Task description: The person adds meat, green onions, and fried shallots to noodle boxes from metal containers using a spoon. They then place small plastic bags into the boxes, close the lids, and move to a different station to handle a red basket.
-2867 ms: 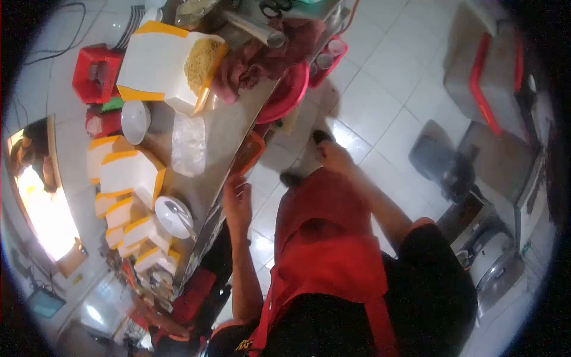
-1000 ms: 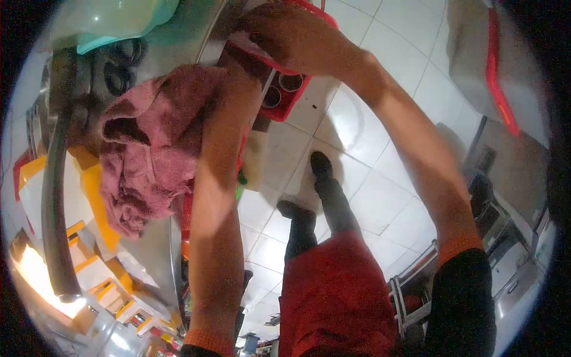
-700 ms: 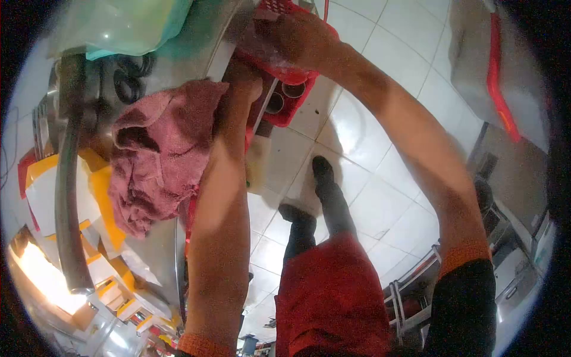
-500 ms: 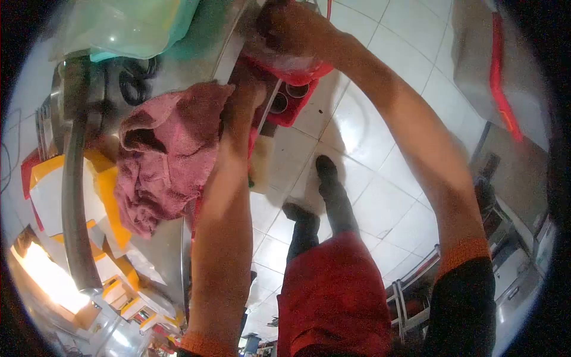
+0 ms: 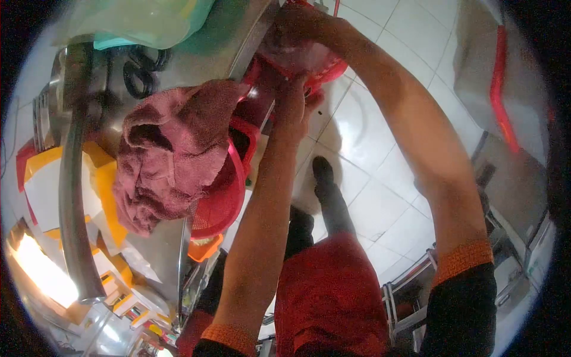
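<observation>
Right hand (image 5: 300, 27): fingers curled down tight over the rim of the red basket (image 5: 326, 68), with something pale and see-through under them, blurred, so I could not tell what. Left hand (image 5: 291, 101): pressed up against the basket's underside, fingers hidden, so I could not tell whether they were spread or closed. The basket hung off the edge of the steel counter (image 5: 202, 53). Left of the basket and lower lay a maroon towel (image 5: 172, 149), draped over a red mesh colander (image 5: 223, 205). Further left of the basket I noted black scissor handles (image 5: 143, 68) and a green plastic bag (image 5: 143, 21). Below the basket were white floor tiles (image 5: 380, 196) and my red apron (image 5: 327, 297).
</observation>
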### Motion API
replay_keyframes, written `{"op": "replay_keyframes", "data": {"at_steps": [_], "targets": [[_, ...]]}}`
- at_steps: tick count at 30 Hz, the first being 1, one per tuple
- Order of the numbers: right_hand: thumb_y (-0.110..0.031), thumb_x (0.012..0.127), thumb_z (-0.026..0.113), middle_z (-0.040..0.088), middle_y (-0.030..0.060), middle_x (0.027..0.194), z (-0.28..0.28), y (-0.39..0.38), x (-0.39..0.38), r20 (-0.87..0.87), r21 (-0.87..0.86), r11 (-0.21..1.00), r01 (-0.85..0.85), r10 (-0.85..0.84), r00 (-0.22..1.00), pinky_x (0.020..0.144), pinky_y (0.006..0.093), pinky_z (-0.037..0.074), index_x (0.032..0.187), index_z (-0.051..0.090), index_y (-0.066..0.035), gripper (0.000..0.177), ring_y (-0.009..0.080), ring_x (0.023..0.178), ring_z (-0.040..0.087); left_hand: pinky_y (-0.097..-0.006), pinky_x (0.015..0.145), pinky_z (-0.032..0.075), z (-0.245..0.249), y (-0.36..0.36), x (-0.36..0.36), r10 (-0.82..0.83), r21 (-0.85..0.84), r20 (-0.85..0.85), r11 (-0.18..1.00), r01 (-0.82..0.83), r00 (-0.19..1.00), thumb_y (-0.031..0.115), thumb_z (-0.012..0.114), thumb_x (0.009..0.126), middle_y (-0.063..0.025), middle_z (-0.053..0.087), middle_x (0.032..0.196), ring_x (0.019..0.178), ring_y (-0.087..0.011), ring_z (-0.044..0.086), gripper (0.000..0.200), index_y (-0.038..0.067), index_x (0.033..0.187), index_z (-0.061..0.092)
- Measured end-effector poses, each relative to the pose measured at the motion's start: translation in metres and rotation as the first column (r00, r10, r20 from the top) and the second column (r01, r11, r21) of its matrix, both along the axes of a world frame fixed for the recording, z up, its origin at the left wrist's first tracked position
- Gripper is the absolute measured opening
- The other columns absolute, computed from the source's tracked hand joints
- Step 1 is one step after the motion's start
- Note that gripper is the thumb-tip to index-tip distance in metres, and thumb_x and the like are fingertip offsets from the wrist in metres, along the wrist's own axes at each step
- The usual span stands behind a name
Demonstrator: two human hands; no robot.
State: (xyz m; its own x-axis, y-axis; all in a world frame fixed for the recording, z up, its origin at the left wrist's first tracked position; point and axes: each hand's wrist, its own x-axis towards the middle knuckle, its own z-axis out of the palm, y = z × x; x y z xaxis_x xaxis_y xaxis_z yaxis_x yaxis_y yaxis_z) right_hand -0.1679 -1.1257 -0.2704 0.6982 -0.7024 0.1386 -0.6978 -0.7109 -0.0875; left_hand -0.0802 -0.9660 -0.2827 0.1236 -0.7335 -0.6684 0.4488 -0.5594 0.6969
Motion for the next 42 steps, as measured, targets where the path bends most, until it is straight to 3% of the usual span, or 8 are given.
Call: {"op": "replay_keyframes", "data": {"at_steps": [4,8,17,19,23,25,30,42], "targets": [[-0.028,0.083,0.058,0.067,0.0199,0.096,-0.011,-0.004,-0.004,-0.206,-0.278,0.957,-0.086,0.028,0.978,0.090,0.0367,0.050,0.094,0.070,0.003,0.035,0.0323,0.104,0.062,-0.0369,0.085,0.057,-0.053,-0.013,0.008,-0.095,-0.092,-0.396,0.994,0.063,0.913,0.013,0.056,0.092,-0.0121,0.059,0.115,0.099,-0.0220,0.062,0.028,0.005,0.118,0.053],[-0.032,0.082,0.060,0.067,0.0197,0.096,0.017,0.026,-0.003,0.057,-0.039,0.996,0.074,-0.072,0.996,0.088,0.0363,0.051,0.089,0.071,0.002,0.036,0.0301,0.100,0.064,-0.0384,0.094,0.056,-0.043,-0.011,0.004,-0.023,-0.166,-0.504,0.984,-0.070,0.864,-0.005,0.049,0.086,-0.0142,0.056,0.124,0.111,-0.0261,0.060,0.038,0.001,0.123,0.050],[-0.032,0.083,0.059,0.068,0.0168,0.086,-0.006,0.005,0.004,-0.056,-0.060,0.998,0.010,-0.013,0.998,0.081,0.0391,0.053,0.087,0.072,-0.003,0.033,0.0295,0.087,0.066,-0.0382,0.098,0.054,-0.048,-0.016,0.006,-0.007,-0.093,-0.538,0.994,-0.051,0.843,-0.007,0.046,0.081,-0.0175,0.053,0.127,0.115,-0.0298,0.056,0.048,-0.004,0.128,0.043],[-0.031,0.082,0.060,0.069,0.0174,0.088,0.000,0.009,0.009,-0.435,-0.078,0.995,-0.060,0.020,0.900,0.086,0.0421,0.051,0.090,0.072,-0.003,0.032,0.0300,0.092,0.065,-0.0392,0.099,0.053,-0.045,-0.016,0.002,0.009,-0.092,-0.484,0.994,-0.061,0.875,-0.003,0.047,0.084,-0.0190,0.054,0.127,0.118,-0.0310,0.054,0.040,-0.006,0.124,0.048],[-0.029,0.081,0.062,0.070,0.0163,0.089,0.012,0.018,-0.001,0.101,0.024,0.997,0.080,-0.082,0.992,0.091,0.0445,0.047,0.089,0.073,-0.003,0.030,0.0310,0.096,0.065,-0.0387,0.098,0.053,-0.040,-0.014,0.002,0.028,-0.060,-0.429,0.996,-0.060,0.903,0.002,0.049,0.088,-0.0191,0.055,0.125,0.120,-0.0316,0.052,0.032,-0.006,0.118,0.053],[-0.030,0.081,0.063,0.070,0.0148,0.094,-0.006,0.009,0.001,0.135,-0.365,0.928,0.070,-0.022,0.991,0.095,0.0459,0.044,0.090,0.074,-0.006,0.029,0.0320,0.098,0.064,-0.0387,0.098,0.054,-0.037,-0.015,0.000,0.042,-0.086,-0.439,0.992,-0.088,0.897,0.003,0.049,0.088,-0.0194,0.055,0.123,0.118,-0.0322,0.053,0.032,-0.007,0.119,0.053],[-0.029,0.082,0.062,0.069,0.0131,0.096,-0.006,-0.003,-0.005,-0.006,-0.085,0.996,-0.040,0.039,0.999,0.094,0.0436,0.046,0.091,0.074,-0.007,0.026,0.0299,0.099,0.064,-0.0410,0.097,0.054,-0.041,-0.017,0.000,0.096,-0.006,-0.376,0.994,-0.106,0.922,0.004,0.051,0.089,-0.0190,0.056,0.122,0.114,-0.0326,0.055,0.034,-0.006,0.121,0.051],[-0.025,0.084,0.060,0.068,0.0090,0.101,0.010,0.004,-0.011,-0.185,0.011,0.997,-0.075,0.075,0.980,0.092,0.0382,0.049,0.094,0.074,-0.011,0.022,0.0247,0.100,0.065,-0.0442,0.099,0.053,-0.032,-0.016,0.007,-0.012,-0.104,-0.364,0.994,-0.028,0.931,0.003,0.049,0.088,-0.0196,0.053,0.126,0.117,-0.0317,0.052,0.034,-0.007,0.121,0.051]]}}
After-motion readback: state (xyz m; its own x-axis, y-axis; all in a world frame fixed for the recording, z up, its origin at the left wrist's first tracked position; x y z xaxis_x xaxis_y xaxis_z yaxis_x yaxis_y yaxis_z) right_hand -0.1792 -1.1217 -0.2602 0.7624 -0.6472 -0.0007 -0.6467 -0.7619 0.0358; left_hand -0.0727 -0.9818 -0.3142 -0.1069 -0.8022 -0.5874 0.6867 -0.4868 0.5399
